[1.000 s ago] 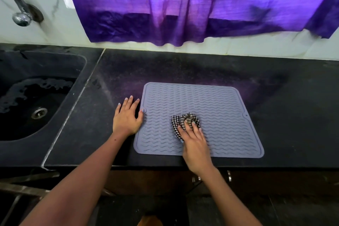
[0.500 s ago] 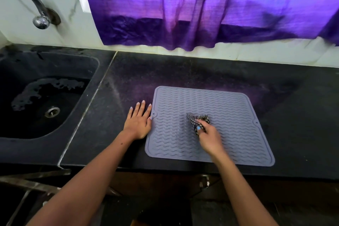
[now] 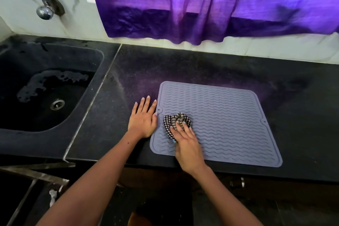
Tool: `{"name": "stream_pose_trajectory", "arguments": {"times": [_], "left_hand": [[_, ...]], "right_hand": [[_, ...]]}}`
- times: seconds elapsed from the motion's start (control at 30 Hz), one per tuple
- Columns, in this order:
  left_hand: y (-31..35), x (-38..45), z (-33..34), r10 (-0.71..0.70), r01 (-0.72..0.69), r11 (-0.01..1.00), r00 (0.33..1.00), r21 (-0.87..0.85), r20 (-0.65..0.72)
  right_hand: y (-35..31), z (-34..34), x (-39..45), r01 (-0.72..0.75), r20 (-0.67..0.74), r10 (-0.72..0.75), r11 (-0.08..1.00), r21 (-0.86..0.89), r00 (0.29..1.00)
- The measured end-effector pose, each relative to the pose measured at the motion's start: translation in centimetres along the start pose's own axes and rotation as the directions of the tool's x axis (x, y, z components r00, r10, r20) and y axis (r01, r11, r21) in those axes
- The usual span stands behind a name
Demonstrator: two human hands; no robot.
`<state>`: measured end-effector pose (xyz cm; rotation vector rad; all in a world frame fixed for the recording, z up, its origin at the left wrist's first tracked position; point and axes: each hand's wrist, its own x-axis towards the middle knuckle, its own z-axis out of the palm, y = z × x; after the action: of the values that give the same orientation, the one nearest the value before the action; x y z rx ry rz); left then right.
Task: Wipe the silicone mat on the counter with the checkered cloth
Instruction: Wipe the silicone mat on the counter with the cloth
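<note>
Cloth [image 3: 174, 122] moved toward mat's [image 3: 229, 119] left edge.

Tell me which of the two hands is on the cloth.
The right hand presses straight fingers on the bunched checkered cloth on the mat. The left hand lies flat on the counter at the mat's left edge.

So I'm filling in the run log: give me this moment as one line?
step: wiping | right hand: presses checkered cloth on silicone mat, left part | left hand: flat on counter at mat's left edge
</note>
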<state>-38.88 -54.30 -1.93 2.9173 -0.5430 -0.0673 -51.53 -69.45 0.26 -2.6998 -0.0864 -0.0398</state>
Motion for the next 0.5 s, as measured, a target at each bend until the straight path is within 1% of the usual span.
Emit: {"name": "stream_pose_trajectory", "arguments": {"times": [0.03, 0.07, 0.1, 0.13, 0.17, 0.2, 0.23, 0.27, 0.3, 0.33, 0.37, 0.4, 0.43, 0.5], "left_hand": [[0.0, 0.0, 0.0, -0.001, 0.001, 1.000, 1.000, -0.006, -0.005], [0.0, 0.0, 0.0, 0.000, 0.000, 1.000, 1.000, -0.013, -0.010], [-0.1, 0.0, 0.0, 0.002, -0.003, 1.000, 1.000, -0.021, -0.016], [-0.1, 0.0, 0.1, 0.004, -0.004, 1.000, 1.000, -0.028, -0.020], [-0.2, -0.1, 0.1, 0.005, -0.006, 0.999, 1.000, -0.032, -0.023], [-0.2, -0.1, 0.1, 0.006, -0.007, 0.999, 1.000, -0.032, -0.024], [-0.2, -0.1, 0.1, 0.006, -0.007, 1.000, 1.000, -0.030, -0.026], [-0.2, -0.1, 0.1, 0.005, -0.005, 1.000, 1.000, -0.029, -0.027], [-0.2, -0.1, 0.1, 0.005, -0.006, 1.000, 1.000, -0.027, -0.024], [-0.2, 0.0, 0.1, 0.005, -0.006, 1.000, 1.000, -0.024, -0.020], [-0.2, 0.0, 0.1, 0.007, -0.007, 1.000, 1.000, -0.021, -0.016], [-0.3, -0.1, 0.1, 0.008, -0.009, 1.000, 1.000, -0.019, -0.013], [-0.3, -0.1, 0.1, 0.009, -0.009, 1.000, 1.000, -0.017, -0.014], [-0.3, 0.0, 0.0, 0.008, -0.008, 1.000, 1.000, -0.012, -0.014]], "right_hand": [[0.4, -0.8, 0.4, -0.051, 0.038, 0.046, 0.988, 0.147, 0.998], [0.4, -1.8, 0.7, -0.177, 0.123, 0.141, 0.915, 0.363, 0.982], [0.3, -2.9, 1.1, -0.299, 0.188, 0.233, 0.754, 0.585, 0.954], [0.2, -3.8, 1.5, -0.362, 0.223, 0.305, 0.550, 0.752, 0.926], [-0.1, -4.2, 1.8, -0.359, 0.210, 0.361, 0.419, 0.834, 0.909], [-0.6, -4.6, 2.0, -0.333, 0.166, 0.391, 0.410, 0.849, 0.905], [-1.3, -4.7, 2.0, -0.303, 0.099, 0.389, 0.507, 0.807, 0.916], [-2.1, -4.6, 1.8, -0.263, 0.026, 0.351, 0.648, 0.715, 0.936], [-2.8, -4.3, 1.4, -0.205, -0.033, 0.270, 0.799, 0.565, 0.962], [-3.5, -3.6, 1.0, -0.143, -0.058, 0.181, 0.904, 0.404, 0.982], [-4.0, -2.8, 0.6, -0.092, -0.052, 0.108, 0.963, 0.252, 0.993], [-4.4, -1.8, 0.2, -0.049, -0.007, 0.050, 0.992, 0.116, 0.999], [-4.7, -0.9, -0.2, -0.016, 0.042, 0.016, 1.000, -0.002, 0.999], [-4.9, 0.7, -0.9, 0.019, 0.092, -0.002, 0.983, -0.182, 0.996]]}}
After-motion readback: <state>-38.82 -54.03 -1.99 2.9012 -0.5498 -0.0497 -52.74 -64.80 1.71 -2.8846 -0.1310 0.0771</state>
